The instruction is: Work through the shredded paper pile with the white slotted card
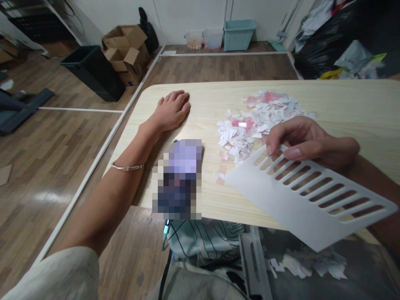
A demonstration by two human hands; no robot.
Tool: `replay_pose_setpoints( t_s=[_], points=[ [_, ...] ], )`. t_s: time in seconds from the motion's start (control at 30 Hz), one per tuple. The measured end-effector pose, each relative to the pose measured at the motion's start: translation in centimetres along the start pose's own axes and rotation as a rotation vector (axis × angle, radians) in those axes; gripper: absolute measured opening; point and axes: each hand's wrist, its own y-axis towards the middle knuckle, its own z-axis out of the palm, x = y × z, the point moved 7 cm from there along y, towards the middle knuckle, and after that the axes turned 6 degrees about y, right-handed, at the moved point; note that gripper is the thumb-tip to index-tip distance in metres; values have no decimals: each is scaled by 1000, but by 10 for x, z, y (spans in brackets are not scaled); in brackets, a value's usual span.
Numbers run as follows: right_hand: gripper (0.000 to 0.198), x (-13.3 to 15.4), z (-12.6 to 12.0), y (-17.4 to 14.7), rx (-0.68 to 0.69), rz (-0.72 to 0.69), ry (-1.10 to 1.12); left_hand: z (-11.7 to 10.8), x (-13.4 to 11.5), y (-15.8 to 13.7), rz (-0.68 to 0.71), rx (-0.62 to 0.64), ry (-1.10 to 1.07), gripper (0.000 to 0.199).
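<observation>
Pale table: paper scraps, left hand, possibly phone.

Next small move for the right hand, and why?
Probably swing the white slotted scraper beyond the paper scraps: the right hand grips its slotted side, its solid blade is on the pile's near side, and the scraps lie loosely spread across the table.

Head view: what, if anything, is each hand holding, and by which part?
The right hand pinches a flat white plastic-looking plate by its slotted edge, near one end. The left hand, palm down, holds nothing visible.
</observation>
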Motion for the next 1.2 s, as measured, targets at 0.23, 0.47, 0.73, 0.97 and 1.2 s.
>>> replay_pose_setpoints(
  t_s=[0.23, 0.47, 0.73, 0.97, 1.2],
  points=[
    [15, -9, 6, 4, 31, 31, 1, 1, 1, 2, 1, -2, -3, 74],
    [15, -8, 4, 3, 39, 20, 13, -2, -6, -3, -20, 20, 4, 78],
    [12, -9, -2, -7, -82, 129, -84, -2, -4, 0, -12, 18, 2, 80],
    [14, -13, 13, -11, -99, 183, -169, -3, -7, -4, -17, 16, -10, 83],
    [12, -11, 5, -9, -109, 145, -180, -1, -5, -4, -14, 11, -23, 79]
  ],
)
